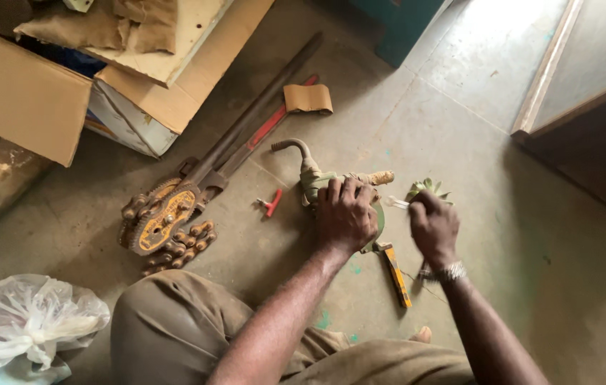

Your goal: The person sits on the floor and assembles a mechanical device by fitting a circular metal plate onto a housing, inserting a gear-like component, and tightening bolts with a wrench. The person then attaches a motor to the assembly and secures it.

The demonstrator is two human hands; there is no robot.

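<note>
Below, left hand (pixel 346 215) clamps the green metal grinder (pixel 317 182) — right hand (pixel 433 227) fingers pinch a thin tool (pixel 397 203).

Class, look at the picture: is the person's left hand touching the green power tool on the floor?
Touching. The head view shows the left hand pressed flat on top of the green power tool, fingers spread over its body.

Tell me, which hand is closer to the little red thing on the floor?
Left. The left hand rests on the green tool, just right of the small red piece. The right hand is farther right, past the tool.
</note>
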